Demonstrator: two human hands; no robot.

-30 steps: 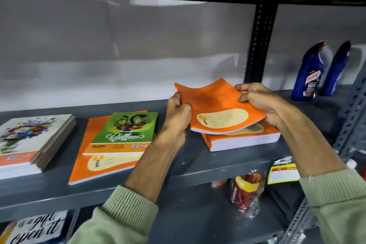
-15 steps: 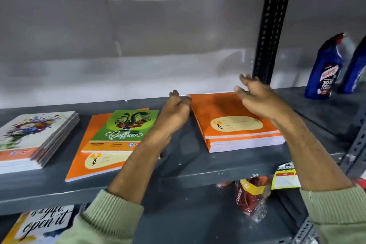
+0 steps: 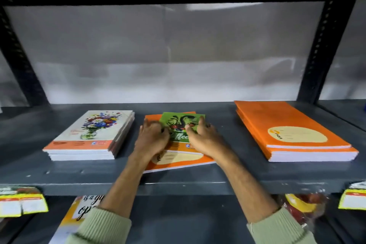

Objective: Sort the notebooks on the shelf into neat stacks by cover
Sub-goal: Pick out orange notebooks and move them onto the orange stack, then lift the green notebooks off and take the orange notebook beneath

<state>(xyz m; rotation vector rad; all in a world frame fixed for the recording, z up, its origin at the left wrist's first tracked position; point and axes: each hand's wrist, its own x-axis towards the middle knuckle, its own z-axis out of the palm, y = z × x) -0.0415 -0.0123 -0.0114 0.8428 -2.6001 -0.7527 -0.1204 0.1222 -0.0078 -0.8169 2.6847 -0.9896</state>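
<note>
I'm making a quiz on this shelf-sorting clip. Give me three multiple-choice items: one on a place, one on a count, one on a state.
1. What lies under the green notebook?
A. an orange notebook
B. the floral stack
C. bare shelf

2. How many piles of notebooks are on this shelf?
A. two
B. three
C. five

3. Both hands are
A. off the shelf
B. on the green notebook
C. on the floral stack

Answers: 1 A, the orange notebook shows beneath it. 2 B, floral stack, middle pile, orange stack. 3 B, left hand and right hand touch its sides.
</note>
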